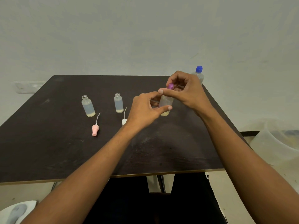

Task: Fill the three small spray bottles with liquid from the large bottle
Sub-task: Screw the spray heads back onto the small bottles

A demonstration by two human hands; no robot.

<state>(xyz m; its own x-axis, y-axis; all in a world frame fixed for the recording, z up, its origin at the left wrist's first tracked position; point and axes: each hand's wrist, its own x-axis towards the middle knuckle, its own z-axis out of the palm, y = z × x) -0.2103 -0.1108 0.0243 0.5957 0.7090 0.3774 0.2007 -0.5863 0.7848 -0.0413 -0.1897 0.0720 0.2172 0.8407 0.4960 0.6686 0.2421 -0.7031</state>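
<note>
Head view, right of centre: left hand (145,109) grips the small translucent plastic spray bottle (166,102) upright on the dark table (64,151), right hand (186,89) pinches its purple spray cap (170,86); a skewed twist could tip it, spilling liquid, or cross the threads.

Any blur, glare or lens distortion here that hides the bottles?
Head view: dim, even light, no glare; wide-angle distortion slightly bows the table edges; two open small bottles read sharp; the third bottle is partly covered by the left hand, its purple cap by the right hand; the large bottle is soft.
</note>
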